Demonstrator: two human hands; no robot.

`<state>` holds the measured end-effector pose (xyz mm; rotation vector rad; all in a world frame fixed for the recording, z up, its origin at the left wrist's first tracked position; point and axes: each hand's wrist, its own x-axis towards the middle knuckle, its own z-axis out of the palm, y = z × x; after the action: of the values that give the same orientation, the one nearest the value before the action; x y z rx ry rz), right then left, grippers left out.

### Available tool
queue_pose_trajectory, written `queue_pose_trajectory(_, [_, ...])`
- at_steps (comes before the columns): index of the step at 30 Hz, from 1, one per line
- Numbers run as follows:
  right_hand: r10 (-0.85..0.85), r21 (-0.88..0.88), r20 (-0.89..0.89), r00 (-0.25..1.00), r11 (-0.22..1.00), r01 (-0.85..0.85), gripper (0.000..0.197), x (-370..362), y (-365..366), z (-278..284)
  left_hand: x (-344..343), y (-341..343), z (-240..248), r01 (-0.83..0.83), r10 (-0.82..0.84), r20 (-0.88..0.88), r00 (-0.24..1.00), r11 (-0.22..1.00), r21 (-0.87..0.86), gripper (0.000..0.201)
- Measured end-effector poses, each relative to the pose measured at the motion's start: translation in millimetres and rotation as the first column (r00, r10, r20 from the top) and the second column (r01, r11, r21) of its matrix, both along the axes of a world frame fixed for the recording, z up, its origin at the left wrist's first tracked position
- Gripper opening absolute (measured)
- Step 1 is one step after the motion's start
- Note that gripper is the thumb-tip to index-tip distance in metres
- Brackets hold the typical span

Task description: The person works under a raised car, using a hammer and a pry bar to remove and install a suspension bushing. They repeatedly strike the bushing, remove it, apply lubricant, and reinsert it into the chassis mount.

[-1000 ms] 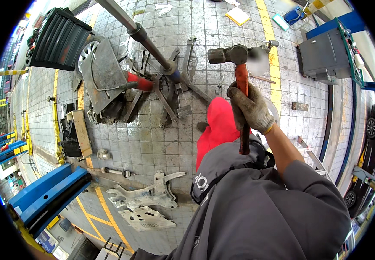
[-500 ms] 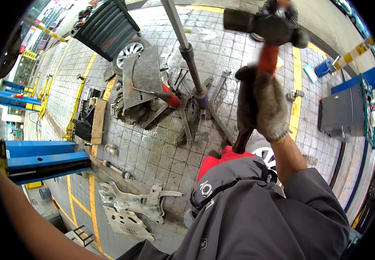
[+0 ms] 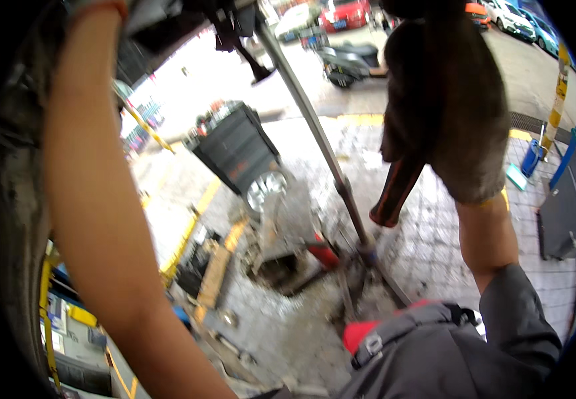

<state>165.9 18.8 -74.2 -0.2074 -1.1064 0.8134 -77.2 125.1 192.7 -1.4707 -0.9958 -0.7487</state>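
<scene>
My right hand (image 3: 472,123), in a soiled work glove, is raised at the upper right and closed around the handle of a hammer (image 3: 397,194). The lower end of the dark handle, with red edging, sticks out below my fist. The hammer's head is lost in the dark area at the top edge. My left forearm (image 3: 102,186) reaches up along the left side. Only an orange cuff edge shows at its wrist; the left hand itself lies beyond the top edge. Near that wrist hang dark mechanical parts (image 3: 228,30).
A tall metal pole stand (image 3: 314,123) with splayed legs rises ahead of me. Beyond it are a black tool cabinet (image 3: 234,146), a wheel (image 3: 264,189) and greasy parts under a flat panel (image 3: 284,223). A cardboard box (image 3: 213,276) lies left. A scooter (image 3: 351,61) stands farther off.
My view has tilted up. My left forearm has risen from the lower left to the top edge. The hammer in my right hand has gone up, its head now hard to see.
</scene>
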Motion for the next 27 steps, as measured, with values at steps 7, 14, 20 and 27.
queue_pose_trajectory(7, [-0.526, 0.446, 0.020, 0.850, 0.765, 0.463, 0.046, -36, 15, 63, 47, -67, -26, 0.173, -0.172, -0.037, 0.984, 0.912, 0.372, 0.076])
queue_pose_trajectory(14, [-0.540, 0.437, 0.143, 0.829, 0.786, 0.437, 0.040, -45, 37, 94, 56, -52, -21, 0.312, -0.269, -0.162, 0.949, 0.872, 0.377, 0.071])
queue_pose_trajectory(20, [-0.472, 0.329, 0.208, 0.857, 0.859, 0.393, 0.039, -54, 45, 102, 45, -48, -13, 0.251, -0.189, -0.200, 0.961, 0.901, 0.355, 0.059])
queue_pose_trajectory(27, [-0.587, 0.339, 0.166, 0.793, 0.789, 0.513, 0.044, -50, 31, 109, 45, -36, -9, 0.263, -0.194, -0.199, 0.961, 0.867, 0.424, 0.070])
